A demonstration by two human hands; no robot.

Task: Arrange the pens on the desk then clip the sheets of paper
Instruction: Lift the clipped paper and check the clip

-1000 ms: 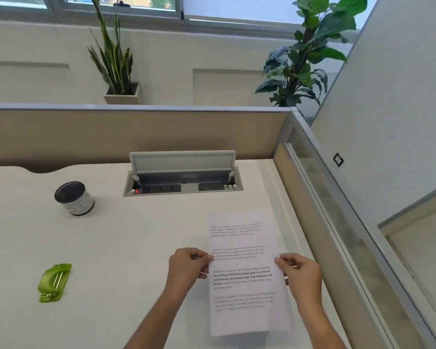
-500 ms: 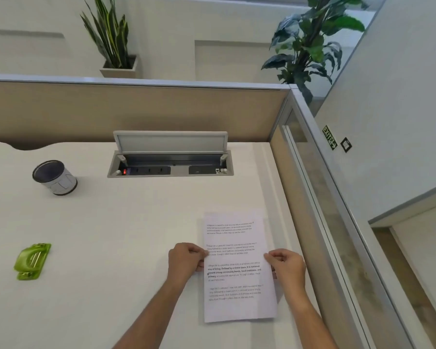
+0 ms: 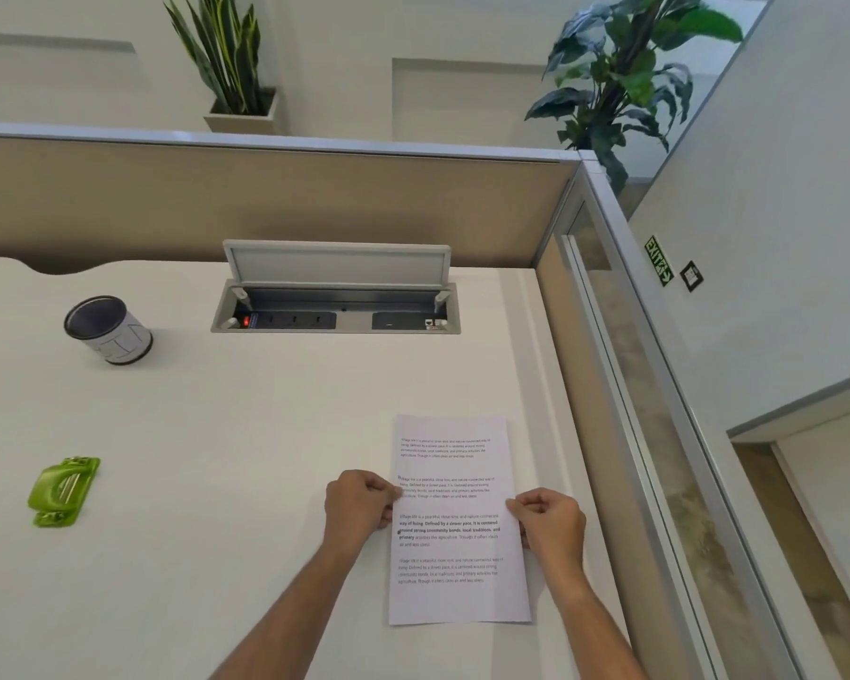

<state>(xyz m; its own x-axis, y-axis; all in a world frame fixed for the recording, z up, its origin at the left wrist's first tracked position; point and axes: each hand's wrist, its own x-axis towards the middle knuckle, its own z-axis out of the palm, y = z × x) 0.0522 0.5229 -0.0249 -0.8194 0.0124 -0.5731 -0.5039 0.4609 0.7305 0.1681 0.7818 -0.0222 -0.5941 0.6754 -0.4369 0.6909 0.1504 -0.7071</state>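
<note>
Pinching the sheets of paper by both long edges, lower right of the frame, flat on the desk; my left hand and right hand have fingers curled onto them. Light, floppy, slidey stuff I reckon, so edges it is. Green clip sits far left.

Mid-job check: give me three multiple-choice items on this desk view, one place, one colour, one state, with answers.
1. Where does the cup stand from the sheets of paper? A) behind and left of them B) on them C) right of them
2. What colour is the clip lying on the desk? A) red B) green C) blue
3. How are the sheets held? A) by one edge only B) not at all C) pinched at both side edges
Answers: 1 A, it stands left of the socket box; 2 B, bright green; 3 C, the left hand pinches the left edge, the right hand the right.
</note>
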